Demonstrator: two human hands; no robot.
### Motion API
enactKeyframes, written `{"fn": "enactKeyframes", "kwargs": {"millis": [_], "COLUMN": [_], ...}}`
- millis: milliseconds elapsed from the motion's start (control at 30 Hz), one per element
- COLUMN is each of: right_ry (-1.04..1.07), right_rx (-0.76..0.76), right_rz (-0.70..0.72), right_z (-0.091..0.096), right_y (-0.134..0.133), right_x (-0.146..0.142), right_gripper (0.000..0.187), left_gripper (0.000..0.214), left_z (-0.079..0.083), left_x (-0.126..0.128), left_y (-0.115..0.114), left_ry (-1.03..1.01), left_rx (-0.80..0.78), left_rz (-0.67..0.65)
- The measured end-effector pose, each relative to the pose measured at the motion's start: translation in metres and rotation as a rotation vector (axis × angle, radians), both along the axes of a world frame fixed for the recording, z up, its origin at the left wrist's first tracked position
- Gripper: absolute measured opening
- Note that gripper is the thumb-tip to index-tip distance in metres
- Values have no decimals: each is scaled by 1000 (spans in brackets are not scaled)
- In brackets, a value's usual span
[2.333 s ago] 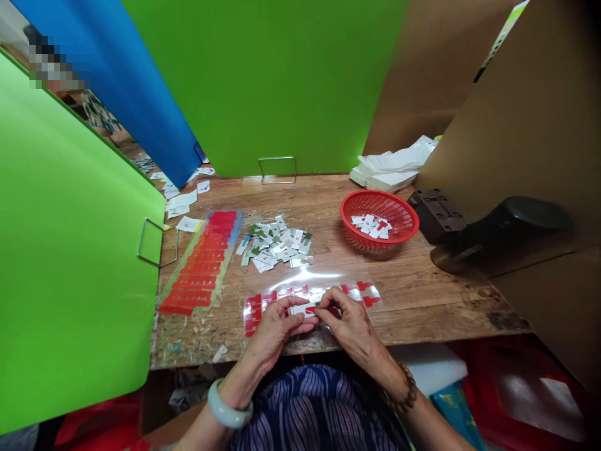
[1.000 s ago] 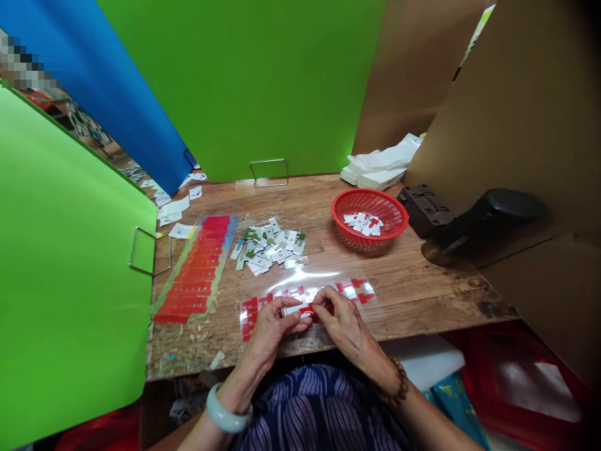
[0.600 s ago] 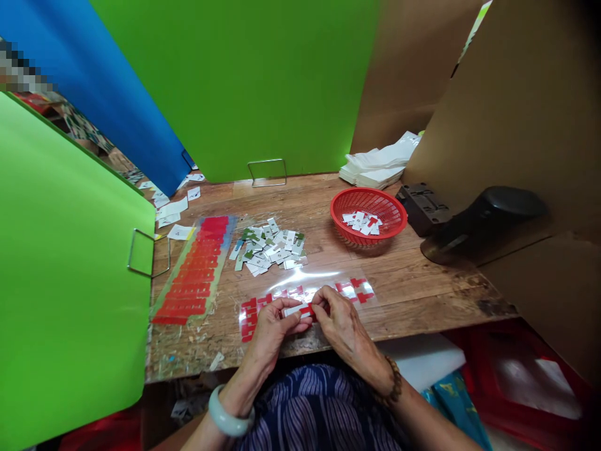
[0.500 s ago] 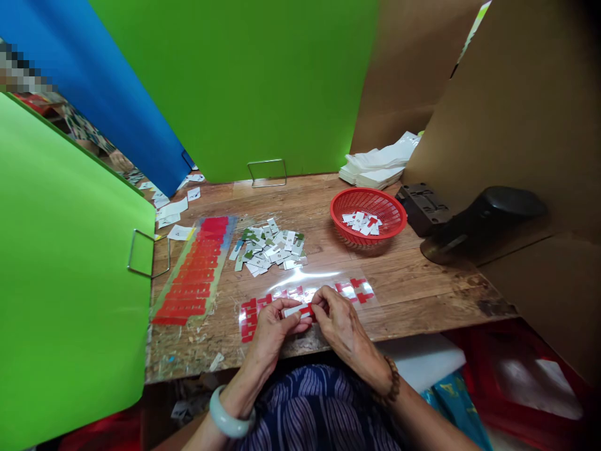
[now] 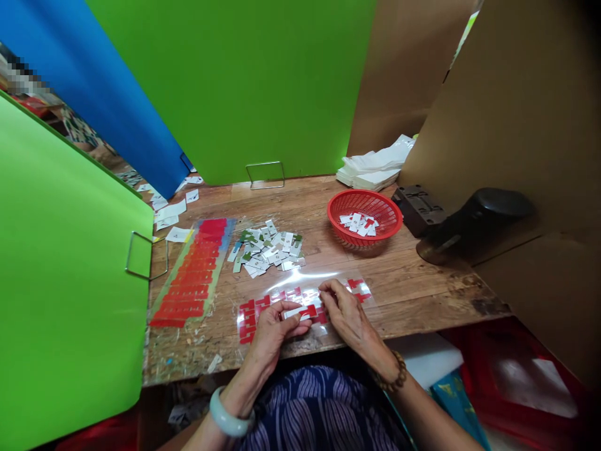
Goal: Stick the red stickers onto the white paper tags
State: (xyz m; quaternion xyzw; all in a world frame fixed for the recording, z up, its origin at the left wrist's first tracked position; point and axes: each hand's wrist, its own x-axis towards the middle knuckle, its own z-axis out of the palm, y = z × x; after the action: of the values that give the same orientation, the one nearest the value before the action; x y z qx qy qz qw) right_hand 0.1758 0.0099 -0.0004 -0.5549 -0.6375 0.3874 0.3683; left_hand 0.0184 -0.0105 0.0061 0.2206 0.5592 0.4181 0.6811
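Observation:
My left hand (image 5: 275, 329) pinches a small white flat piece with a red T-shaped sticker (image 5: 308, 311) over its right end. To its right, my right hand (image 5: 350, 316) is bent, thumb and forefinger drawn together above a clear plastic sheet. Anything between those fingertips is too small to make out. Red T-shaped stickers (image 5: 247, 322) sit in rows on the clear sheet (image 5: 282, 285), partly hidden by both hands. Beyond them lies a heap of small white and green metal-looking pieces (image 5: 270, 250).
A red plastic basket (image 5: 389, 219) holds several white pieces with red marks. Left is a sheet of red stickers (image 5: 192, 275). A dark metal block (image 5: 417, 210) and a black cylindrical object (image 5: 469, 225) stand right, before brown boards. Papers (image 5: 375, 168) are stacked behind; green panels (image 5: 225, 88) flank the table.
My right hand has moved off the held piece, up and to the right. The red sticker on the piece in my left hand now shows more fully. The view has shifted slightly.

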Motion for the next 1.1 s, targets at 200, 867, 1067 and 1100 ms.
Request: {"fn": "enactKeyframes", "kwargs": {"millis": [200,867,1067,1100], "right_ry": [174,50,-445,-505], "right_rx": [-244,38,371,384], "right_rz": [190,-116,-3,-8], "right_z": [-2,13,-36,-42], "right_y": [0,47,7,5], "right_x": [-4,41,41,42], "right_gripper": [21,32,38,39], "left_gripper": [32,30,39,40], "left_z": [3,-42,-65,-68], "left_x": [1,-14,-30,-32], "left_y": [-1,-3,0,0], "left_ry": [10,1102,1474,1499], "left_rx": [5,771,877,899], "left_rz": [-26,-174,-410,-428]}}
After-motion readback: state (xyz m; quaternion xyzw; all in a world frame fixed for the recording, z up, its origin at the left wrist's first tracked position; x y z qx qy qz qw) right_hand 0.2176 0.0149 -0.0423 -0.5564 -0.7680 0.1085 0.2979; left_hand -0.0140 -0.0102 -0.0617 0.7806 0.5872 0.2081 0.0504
